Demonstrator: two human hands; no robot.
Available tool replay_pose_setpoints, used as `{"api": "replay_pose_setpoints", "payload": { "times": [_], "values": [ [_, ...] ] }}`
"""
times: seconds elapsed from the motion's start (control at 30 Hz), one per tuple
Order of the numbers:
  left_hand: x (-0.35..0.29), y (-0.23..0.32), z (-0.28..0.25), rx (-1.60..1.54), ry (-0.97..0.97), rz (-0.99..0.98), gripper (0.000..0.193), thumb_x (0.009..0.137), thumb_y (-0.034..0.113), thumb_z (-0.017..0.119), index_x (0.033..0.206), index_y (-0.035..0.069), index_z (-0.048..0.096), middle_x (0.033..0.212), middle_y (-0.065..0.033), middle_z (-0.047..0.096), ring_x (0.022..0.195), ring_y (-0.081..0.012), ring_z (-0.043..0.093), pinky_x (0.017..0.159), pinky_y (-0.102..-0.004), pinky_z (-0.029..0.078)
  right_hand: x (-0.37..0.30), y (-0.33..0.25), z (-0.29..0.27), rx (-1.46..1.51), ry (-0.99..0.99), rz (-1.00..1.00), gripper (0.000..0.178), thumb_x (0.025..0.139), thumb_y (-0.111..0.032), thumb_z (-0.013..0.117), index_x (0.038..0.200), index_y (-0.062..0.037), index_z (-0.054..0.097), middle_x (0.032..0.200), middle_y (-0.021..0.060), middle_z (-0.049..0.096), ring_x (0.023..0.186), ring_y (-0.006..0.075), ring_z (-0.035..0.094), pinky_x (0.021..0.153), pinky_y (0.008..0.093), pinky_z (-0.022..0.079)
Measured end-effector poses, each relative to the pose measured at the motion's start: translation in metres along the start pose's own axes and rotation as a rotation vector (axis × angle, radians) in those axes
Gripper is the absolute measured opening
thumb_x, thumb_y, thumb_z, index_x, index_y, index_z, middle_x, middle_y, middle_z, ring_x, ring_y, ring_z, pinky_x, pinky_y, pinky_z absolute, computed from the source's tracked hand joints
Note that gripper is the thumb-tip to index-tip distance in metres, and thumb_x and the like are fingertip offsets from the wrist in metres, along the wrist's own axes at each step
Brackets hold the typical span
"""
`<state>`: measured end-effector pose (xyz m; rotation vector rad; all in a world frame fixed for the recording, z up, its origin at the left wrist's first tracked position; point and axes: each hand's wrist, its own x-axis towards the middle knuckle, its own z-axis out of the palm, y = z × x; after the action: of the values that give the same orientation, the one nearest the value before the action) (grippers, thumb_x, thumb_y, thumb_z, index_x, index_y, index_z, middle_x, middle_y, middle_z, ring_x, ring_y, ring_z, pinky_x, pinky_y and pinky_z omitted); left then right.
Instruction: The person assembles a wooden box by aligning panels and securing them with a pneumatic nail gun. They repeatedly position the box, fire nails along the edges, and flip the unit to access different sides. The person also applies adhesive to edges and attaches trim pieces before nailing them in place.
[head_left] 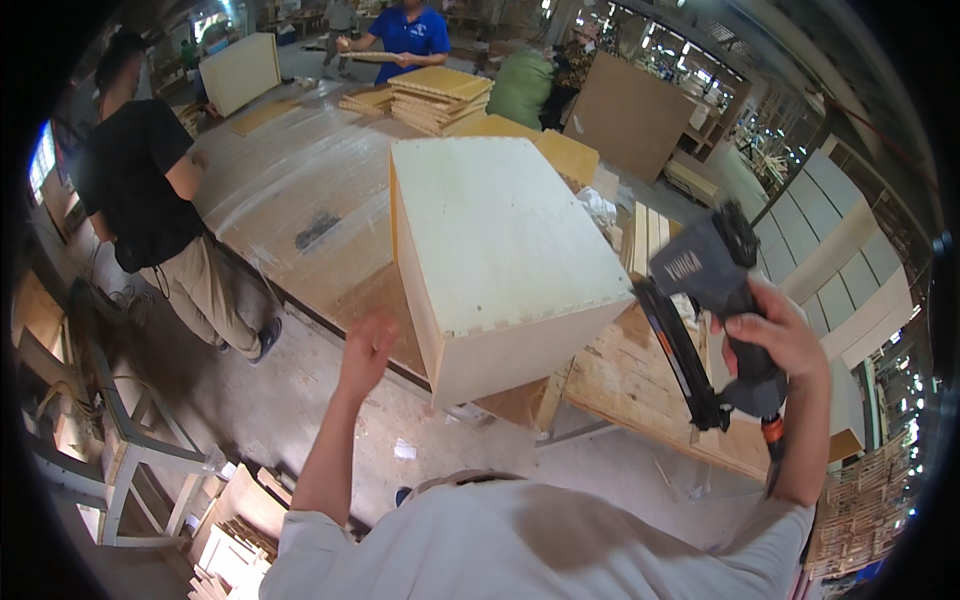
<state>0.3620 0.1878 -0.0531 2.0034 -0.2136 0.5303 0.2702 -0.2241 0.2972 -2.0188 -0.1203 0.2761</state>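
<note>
In my right hand [775,330] is a black pneumatic nail gun [705,265], its handle gripped and its long magazine slanting down toward me. An orange fitting joins a hose at the handle's lower end. The gun is held off the right end of a large pale wooden box [505,235], close to its near right corner. The box rests on the worktable, with a broad flat panel facing up. My left hand [370,345] is slightly blurred beside the box's near left side, its fingers loosely apart and nothing visible in them.
A wide worktable [290,190] reaches away to the far left. Stacked yellowish panels [440,95] lie on it near a person in blue [415,40]. Another person in black [140,170] stands at its left side. A metal frame [130,450] stands at lower left.
</note>
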Motion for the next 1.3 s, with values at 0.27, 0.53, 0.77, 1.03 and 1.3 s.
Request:
{"api": "replay_pose_setpoints", "payload": {
  "times": [0.27, 0.53, 0.77, 1.03, 1.3],
  "values": [
    [0.151, 0.025, 0.003, -0.108, 0.185, -0.030, 0.034, 0.095, 0.028, 0.051, 0.119, 0.004, 0.053, 0.121, -0.0107, 0.057, 0.107, -0.0220, 0.055, 0.083, -0.0313, 0.046, 0.000, 0.207, -0.040, -0.024, 0.377, 0.219, 0.035, 0.080, -0.012, 0.061, 0.111, -0.0005, 0.049, 0.079, 0.0081, 0.056, 0.051, 0.0162, 0.058, 0.046, 0.0303, 0.048],
    [0.259, -0.005, 0.015, -0.228, 0.218, -0.204, 0.044, 0.097, 0.041, 0.043, 0.119, 0.003, 0.049, 0.106, -0.0130, 0.061, 0.099, -0.0241, 0.058, 0.082, -0.0359, 0.044, 0.057, 0.374, -0.038, -0.870, 0.398, 0.340, 0.047, 0.080, -0.022, 0.064, 0.115, 0.0023, 0.045, 0.101, 0.0249, 0.059, 0.090, 0.0361, 0.064, 0.075, 0.0449, 0.052],
    [0.277, -0.026, 0.049, -0.243, 0.078, -0.284, 0.043, 0.098, 0.041, 0.042, 0.115, 0.002, 0.049, 0.103, -0.0155, 0.060, 0.097, -0.0269, 0.058, 0.081, -0.0373, 0.044, 0.070, 0.417, -0.028, -0.972, 0.441, 0.237, 0.060, 0.079, -0.025, 0.068, 0.128, -0.0004, 0.043, 0.112, 0.0210, 0.054, 0.089, 0.0372, 0.062, 0.076, 0.0437, 0.052],
    [0.229, -0.049, 0.006, -0.220, 0.173, -0.345, 0.043, 0.098, 0.041, 0.040, 0.111, 0.001, 0.050, 0.100, -0.0183, 0.060, 0.094, -0.0301, 0.058, 0.080, -0.0389, 0.044, 0.070, 0.274, 0.088, -0.066, -0.031, -0.447, 0.071, 0.084, -0.027, 0.067, 0.140, -0.0031, 0.032, 0.140, 0.0235, 0.036, 0.127, 0.0348, 0.040, 0.104, 0.0426, 0.034],
    [0.078, -0.030, -0.098, 0.137, 0.854, -0.413, 0.044, 0.098, 0.041, 0.039, 0.107, -0.001, 0.050, 0.096, -0.0212, 0.059, 0.091, -0.0333, 0.058, 0.079, -0.0405, 0.043, 0.158, 0.249, 0.178, -0.040, 0.056, -0.827, 0.087, 0.089, -0.043, 0.055, 0.149, -0.0022, 0.006, 0.151, 0.0304, -0.006, 0.141, 0.0456, -0.003, 0.112, 0.0524, 0.013]
  ]
}}
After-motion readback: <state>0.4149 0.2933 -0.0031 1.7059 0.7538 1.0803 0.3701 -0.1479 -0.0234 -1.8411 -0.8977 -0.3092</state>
